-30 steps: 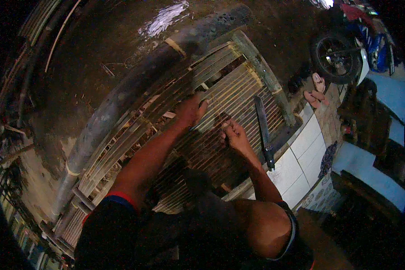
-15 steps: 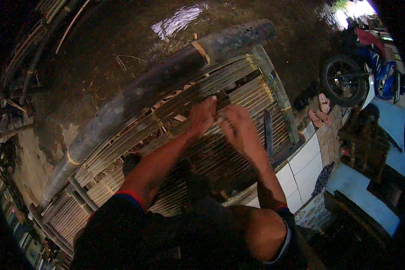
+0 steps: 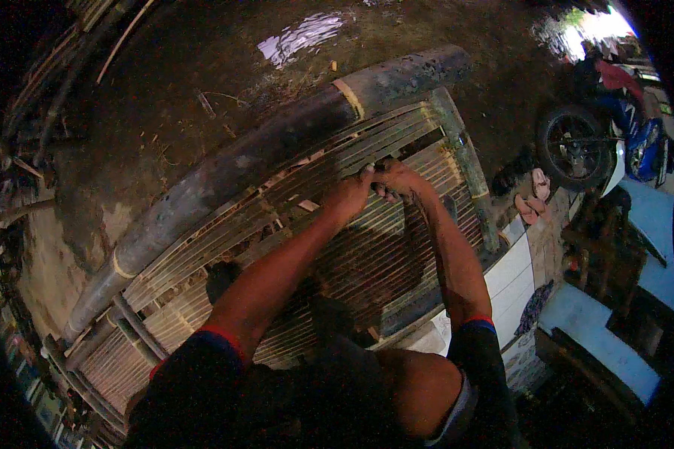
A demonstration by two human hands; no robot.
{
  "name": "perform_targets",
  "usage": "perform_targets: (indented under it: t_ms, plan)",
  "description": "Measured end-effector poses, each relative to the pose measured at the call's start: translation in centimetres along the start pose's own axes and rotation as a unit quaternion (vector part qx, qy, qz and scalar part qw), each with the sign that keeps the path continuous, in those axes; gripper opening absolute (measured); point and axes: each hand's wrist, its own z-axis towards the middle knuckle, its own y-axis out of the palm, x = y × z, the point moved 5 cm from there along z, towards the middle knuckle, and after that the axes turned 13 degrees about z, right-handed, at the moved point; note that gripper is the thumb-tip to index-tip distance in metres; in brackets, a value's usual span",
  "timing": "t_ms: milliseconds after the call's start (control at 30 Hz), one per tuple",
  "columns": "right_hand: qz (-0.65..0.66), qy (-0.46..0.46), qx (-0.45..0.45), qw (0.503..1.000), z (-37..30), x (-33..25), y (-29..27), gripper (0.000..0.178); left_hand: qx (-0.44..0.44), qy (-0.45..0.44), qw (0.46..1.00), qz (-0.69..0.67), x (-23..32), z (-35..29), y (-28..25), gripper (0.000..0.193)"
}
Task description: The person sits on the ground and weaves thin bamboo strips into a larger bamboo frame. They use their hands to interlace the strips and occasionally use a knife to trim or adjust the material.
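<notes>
My left hand [image 3: 351,193] and my right hand [image 3: 398,181] meet above a bench of split-bamboo slats [image 3: 352,254], close to its right end. Both are closed, thumbs and fingertips drawn together. Whatever lies between them is small and dark, and I cannot make it out. Past my hands runs the thick, dark bamboo pole [image 3: 232,161] along the bench's far edge, with a pale binding [image 3: 350,99] round it. A long dark piece [image 3: 450,207] on the slats is mostly covered by my right forearm.
A bamboo crosspiece [image 3: 468,165] closes the bench's right end. Beyond it are pink sandals [image 3: 531,207] and a blue motorbike [image 3: 640,138]. White tiles [image 3: 511,268] border the near right side, with light-blue boards [image 3: 599,329] farther right. Bare dark ground [image 3: 180,90] spreads beyond the pole.
My hands have come together and are raised slightly, the right one turning inward. My right forearm has swung across the long dark piece. The view has shifted a little.
</notes>
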Motion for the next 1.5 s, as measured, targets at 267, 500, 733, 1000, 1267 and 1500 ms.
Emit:
perform_targets:
  t_ms: [267,500,733,1000,1267,1500]
  plan:
    - [-0.124,0.081,-0.049,0.988,2.4,-0.6,0.3,0.041,0.049,0.039,0.995,-0.071,-0.2,2.3,-0.1,0.072]
    - [-0.492,-0.110,0.036,0.863,-0.6,-3.9,1.3,0.027,0.249,0.098,0.963,0.022,0.3,-0.6,-2.0,0.067]
    - [-0.608,-0.222,0.148,0.748,-1.7,-3.2,0.3,0.010,0.267,0.160,0.909,0.278,1.9,-3.7,-0.8,0.039]
    - [-0.695,-0.122,0.129,0.697,-7.8,-6.6,-1.4,0.023,0.385,0.200,0.877,0.206,2.0,-4.6,-2.1,0.035]
    - [-0.210,-0.265,0.207,0.918,-5.7,-1.9,-4.0,0.021,0.253,0.071,0.943,0.203,1.9,-3.0,-1.7,0.039]
    - [0.025,-0.322,0.168,0.931,-3.0,1.1,0.8,0.024,0.323,0.161,0.931,-0.055,0.0,-3.1,0.1,0.025]
